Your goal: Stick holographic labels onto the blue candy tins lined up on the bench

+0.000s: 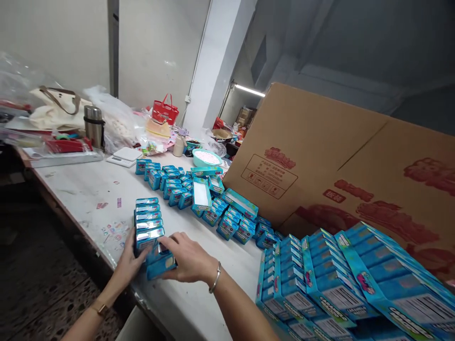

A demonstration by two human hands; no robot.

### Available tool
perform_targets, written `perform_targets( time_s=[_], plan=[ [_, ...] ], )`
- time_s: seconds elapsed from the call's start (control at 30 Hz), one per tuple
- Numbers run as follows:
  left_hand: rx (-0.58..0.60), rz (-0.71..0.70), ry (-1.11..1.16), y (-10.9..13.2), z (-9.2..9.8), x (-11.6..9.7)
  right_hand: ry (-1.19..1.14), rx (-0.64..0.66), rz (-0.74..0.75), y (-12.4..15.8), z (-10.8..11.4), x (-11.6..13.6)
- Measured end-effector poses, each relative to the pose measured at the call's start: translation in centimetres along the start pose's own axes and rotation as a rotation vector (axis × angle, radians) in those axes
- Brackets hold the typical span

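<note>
A short row of small blue boxes (147, 220) stands on the white table (81, 187) near its front edge. My left hand (128, 259) presses against the near end of that row, fingers curled round the last boxes. My right hand (188, 258) grips a small blue box (161, 265) at the same end, with a silver bangle on its wrist. Many more small blue boxes (213, 208) lie in a loose line further back across the table.
Display trays packed with blue boxes (337, 289) fill the lower right. A big brown carton (320, 156) leans behind them. At the back are a steel flask (94, 125), a white scale (125, 156), a red bag (165, 112) and a teal bowl (206, 157).
</note>
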State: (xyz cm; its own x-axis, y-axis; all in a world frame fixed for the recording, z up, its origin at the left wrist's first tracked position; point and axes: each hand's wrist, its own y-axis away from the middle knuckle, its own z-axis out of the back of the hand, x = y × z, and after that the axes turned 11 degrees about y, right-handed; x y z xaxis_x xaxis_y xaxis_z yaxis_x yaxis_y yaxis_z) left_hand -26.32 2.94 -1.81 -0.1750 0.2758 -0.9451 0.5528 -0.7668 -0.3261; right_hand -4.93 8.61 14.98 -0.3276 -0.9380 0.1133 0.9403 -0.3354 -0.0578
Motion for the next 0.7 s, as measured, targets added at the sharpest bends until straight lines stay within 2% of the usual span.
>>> perform_targets(
  time_s=[0.1, 0.17, 0.27, 0.37, 0.47, 0.57, 0.7],
  plan=[
    [0.000, 0.129, 0.184, 0.6, 1.4, 0.8, 0.108, -0.047, 0.039, -1.6, -0.3, 1.2],
    [0.007, 0.165, 0.238, 1.4, 2.0, 1.5, 0.179, -0.053, 0.050, -2.3, -1.0, 2.3],
    [0.025, 0.134, 0.240, 2.6, 2.2, 2.6, 0.236, -0.013, 0.073, -3.1, -2.0, 3.4],
    [0.057, 0.102, 0.236, 3.5, 2.2, 3.3, 0.235, 0.054, 0.118, -4.6, -2.2, 3.1],
    [0.081, 0.086, 0.196, 3.8, 1.9, 2.4, 0.158, 0.167, 0.167, -6.6, -1.6, 1.4],
    [0.062, 0.075, 0.138, 3.5, 1.3, 0.6, 0.145, 0.201, 0.197, -7.7, -1.0, 0.3],
    [0.021, -0.083, -0.007, 2.7, 0.7, -0.8, 0.198, 0.168, 0.098, -6.0, -1.1, 1.2]
  ],
)
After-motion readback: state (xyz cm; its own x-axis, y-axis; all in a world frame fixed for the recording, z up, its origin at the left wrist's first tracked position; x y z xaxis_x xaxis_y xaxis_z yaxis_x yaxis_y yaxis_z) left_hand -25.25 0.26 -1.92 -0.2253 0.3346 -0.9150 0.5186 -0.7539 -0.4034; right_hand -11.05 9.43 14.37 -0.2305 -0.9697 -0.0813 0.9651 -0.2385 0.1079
